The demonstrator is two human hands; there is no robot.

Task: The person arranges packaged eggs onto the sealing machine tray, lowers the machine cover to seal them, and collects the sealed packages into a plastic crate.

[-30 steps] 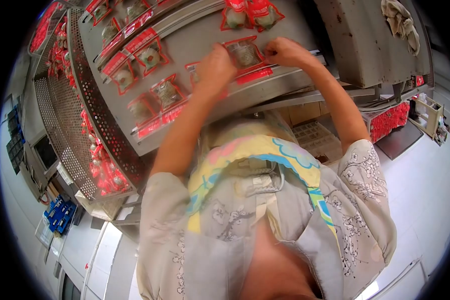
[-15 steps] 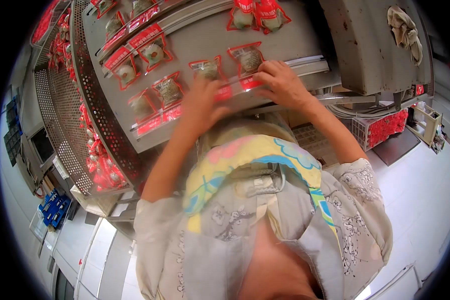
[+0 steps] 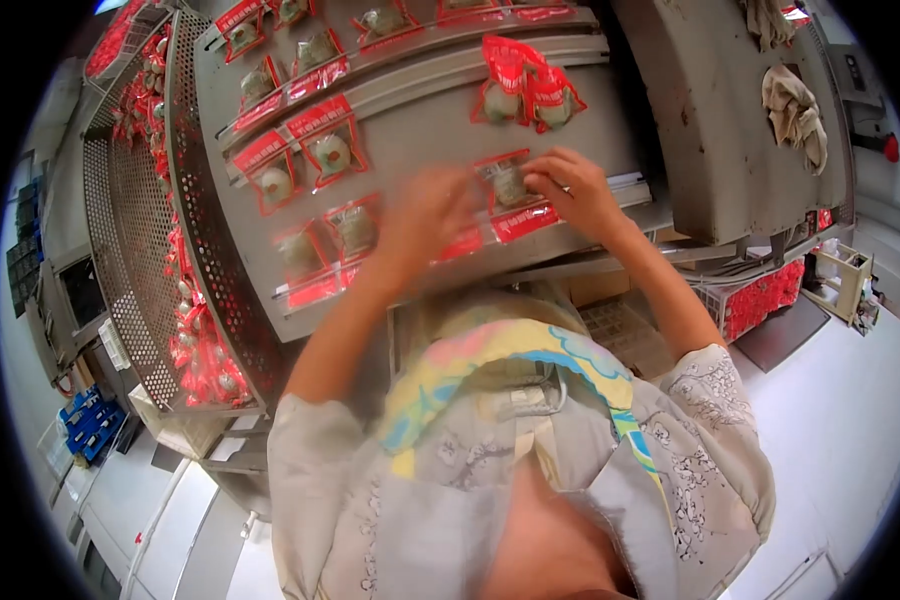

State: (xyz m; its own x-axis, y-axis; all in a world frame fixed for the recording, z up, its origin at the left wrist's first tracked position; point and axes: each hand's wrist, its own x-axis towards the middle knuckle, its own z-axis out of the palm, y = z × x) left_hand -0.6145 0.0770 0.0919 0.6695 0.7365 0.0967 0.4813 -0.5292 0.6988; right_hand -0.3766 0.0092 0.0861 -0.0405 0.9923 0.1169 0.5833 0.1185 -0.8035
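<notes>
My right hand [image 3: 573,193] touches the right edge of a red-and-clear packet [image 3: 510,185] with a round greenish item inside; its fingers are curled together there. Motion smears my left hand [image 3: 433,222], which is over another red packet [image 3: 460,243] to the left, mostly covered. Whether those fingers grip anything is hidden. Two more packets [image 3: 355,228] lie flat along the near strip, left of my left hand. Farther up the metal surface [image 3: 420,135], two red packets [image 3: 525,88] stand close together, and another pair [image 3: 328,150] lies at the middle strip.
A perforated metal trough [image 3: 135,270] with many red packets runs along the left. At the right stands a metal housing [image 3: 715,120] with a cloth [image 3: 795,115] on it. Below it is a white crate [image 3: 760,300] of red packets. Rails cross the surface.
The view has shifted, so the work surface appears lower. My left hand moved off a packet, down, then back up over the near strip. My right hand has risen along the right packet's edge.
</notes>
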